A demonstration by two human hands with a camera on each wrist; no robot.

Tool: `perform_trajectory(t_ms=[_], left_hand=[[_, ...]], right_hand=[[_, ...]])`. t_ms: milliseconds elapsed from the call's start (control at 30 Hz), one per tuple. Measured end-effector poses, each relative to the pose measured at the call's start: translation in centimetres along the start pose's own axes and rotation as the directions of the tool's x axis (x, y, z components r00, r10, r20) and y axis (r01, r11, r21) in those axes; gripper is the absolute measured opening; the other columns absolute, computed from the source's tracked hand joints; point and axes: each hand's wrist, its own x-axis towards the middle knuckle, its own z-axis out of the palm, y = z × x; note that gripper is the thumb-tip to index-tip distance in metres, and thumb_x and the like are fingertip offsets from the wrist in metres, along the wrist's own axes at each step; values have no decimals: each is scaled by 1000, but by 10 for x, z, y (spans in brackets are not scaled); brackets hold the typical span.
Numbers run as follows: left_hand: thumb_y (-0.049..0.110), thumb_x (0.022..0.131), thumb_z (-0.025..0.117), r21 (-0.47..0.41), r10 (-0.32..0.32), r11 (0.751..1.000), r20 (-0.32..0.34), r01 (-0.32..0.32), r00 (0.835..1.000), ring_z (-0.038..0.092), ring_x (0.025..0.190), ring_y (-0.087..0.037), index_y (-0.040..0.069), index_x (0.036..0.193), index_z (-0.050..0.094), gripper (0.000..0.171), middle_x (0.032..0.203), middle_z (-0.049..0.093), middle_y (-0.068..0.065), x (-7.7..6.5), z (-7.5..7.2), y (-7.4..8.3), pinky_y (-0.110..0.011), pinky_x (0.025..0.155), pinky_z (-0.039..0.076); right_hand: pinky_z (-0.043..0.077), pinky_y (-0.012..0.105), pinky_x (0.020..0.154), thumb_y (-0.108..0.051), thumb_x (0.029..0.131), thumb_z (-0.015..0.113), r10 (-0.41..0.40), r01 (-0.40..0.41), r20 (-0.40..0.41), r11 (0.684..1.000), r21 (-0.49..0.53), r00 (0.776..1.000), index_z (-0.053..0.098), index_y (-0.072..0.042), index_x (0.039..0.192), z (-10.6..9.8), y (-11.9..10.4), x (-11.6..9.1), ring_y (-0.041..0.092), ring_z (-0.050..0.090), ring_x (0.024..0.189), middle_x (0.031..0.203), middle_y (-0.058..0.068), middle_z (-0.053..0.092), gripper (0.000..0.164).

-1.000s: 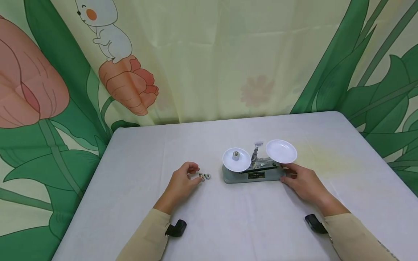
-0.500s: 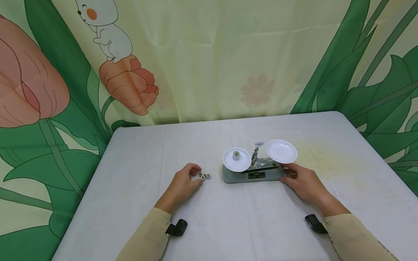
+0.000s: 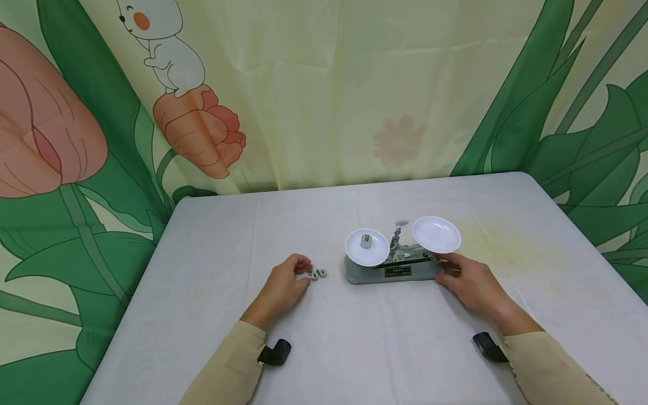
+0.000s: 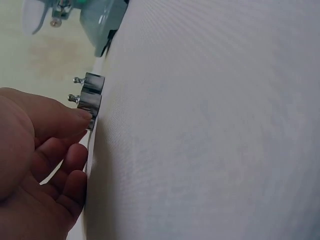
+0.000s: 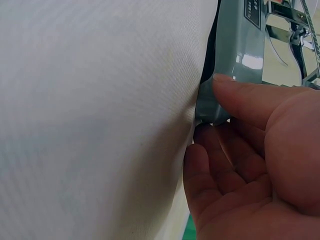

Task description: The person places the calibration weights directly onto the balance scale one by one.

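Note:
A balance scale [image 3: 359, 274] with a grey-green base and two white pans stands on the table. One metal weight [image 3: 366, 242] sits on its left pan [image 3: 356, 256]; the right pan [image 3: 436, 234] is bare. My right hand [image 3: 468, 284] grips the base's right end, thumb [image 5: 240, 97] on the front and fingers round the end. Left of the scale, several small knobbed metal weights [image 3: 322, 273] stand in a cluster. My left hand [image 3: 283, 287] is beside them, fingers loosely bent, thumb [image 4: 70, 120] close to the nearest weights [image 4: 90, 101]. The thumb partly hides one weight in the left wrist view.
A white cloth covers the table [image 3: 374, 349]. Behind it hangs a pale yellow curtain [image 3: 314, 112] printed with a rabbit, carrot and leaves. Black wrist cameras [image 3: 275, 352] are worn at both sleeves.
My left thumb has drawn back slightly from the weights, so more of them shows, and the index finger sits slightly lower. The right hand and the scale have not visibly moved.

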Motion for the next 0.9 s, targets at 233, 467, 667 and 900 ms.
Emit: perform_trajectory(t_ms=[233, 467, 667, 900], left_hand=[[-1, 88, 70, -16, -9, 1000, -4, 9, 1000, 62, 105, -23, 5, 116, 60, 31, 112, 70, -3, 1, 0, -1, -41, 94, 48], [0, 89, 68, 4, -1, 1000, 7, 1, 1000, 61, 104, -23, 6, 114, 60, 27, 111, 68, -3, 3, 0, -1, -40, 94, 49], [0, 91, 67, -7, 4, 1000, 33, -4, 999, 60, 104, -23, 6, 113, 61, 24, 109, 67, -2, 5, -1, -2, -40, 95, 48], [0, 90, 69, -4, 9, 1000, 31, -9, 999, 61, 101, -21, 6, 111, 61, 23, 106, 68, -1, 6, -1, -3, -38, 93, 49]], right_hand=[[48, 59, 92, -12, 92, 70, 3, -3, 2, 1000, -4, 1000, 52, 3, 140, 0, 0, -1, 45, 63, 109, 128, 28, 61, 53], [47, 60, 92, -12, 92, 70, 6, -6, 3, 1000, -3, 1000, 52, 3, 139, -1, -2, -1, 45, 62, 109, 127, 28, 61, 53], [47, 60, 93, -13, 92, 69, 13, -13, 7, 1000, -3, 1000, 52, 3, 140, -1, -3, -1, 46, 62, 110, 128, 28, 61, 53], [47, 60, 92, -12, 92, 70, 7, -7, 0, 1000, 0, 1000, 52, 3, 139, -2, -3, -1, 46, 62, 109, 126, 28, 62, 53]])
